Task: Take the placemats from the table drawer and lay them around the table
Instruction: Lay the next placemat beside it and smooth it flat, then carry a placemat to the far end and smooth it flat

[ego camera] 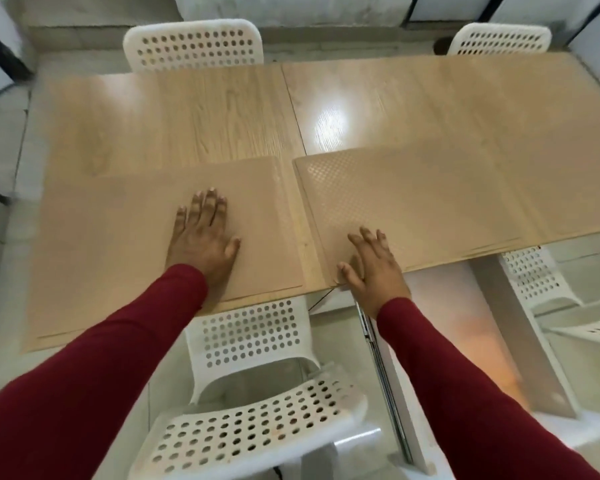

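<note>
Two beige placemats lie on the near half of the light wood table [222, 109]. The left placemat [118, 244] lies flat with my left hand [203, 237] resting palm down on it, fingers spread. The right placemat [430, 202] looks like a stack of several mats, its layered edges showing at the table's near right edge. My right hand [371, 268] lies flat on its near left corner, fingers apart, at the table edge. Neither hand grips anything. An open white drawer [440, 341] sticks out under the table below my right arm.
A white perforated chair [257, 393] stands right in front of me between my arms. Two more white chairs stand at the far side, one at the left [193, 45] and one at the right [499, 39]. Another chair [534, 278] shows at the near right.
</note>
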